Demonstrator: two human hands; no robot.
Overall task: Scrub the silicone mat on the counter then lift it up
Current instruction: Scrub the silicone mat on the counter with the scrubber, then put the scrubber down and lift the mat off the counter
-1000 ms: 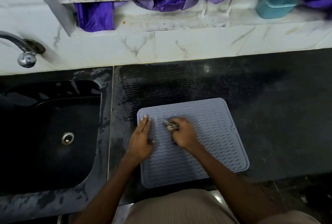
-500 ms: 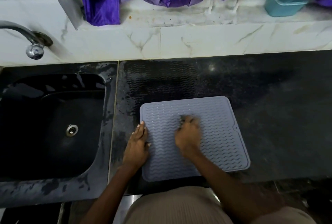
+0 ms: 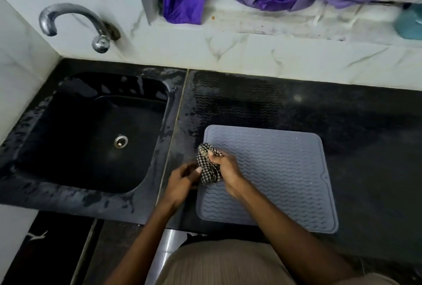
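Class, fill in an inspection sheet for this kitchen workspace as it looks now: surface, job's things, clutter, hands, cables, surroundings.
Surface: black stone counter, wet wavy marks behind the mat.
Job's things: grey silicone mat lying flat on the counter; checked cloth bunched at its left edge.
Clutter: teal container on the back ledge.
Hands: right hand grips the cloth; left hand beside it, fingers curled, touching the cloth's edge.
Cables: nothing seen.
Surroundings: black sink left, tap above it, purple fabric over the ledge.

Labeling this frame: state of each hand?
Left hand: fingers curled, touching the checked cloth; hold unclear.
Right hand: grips the cloth.
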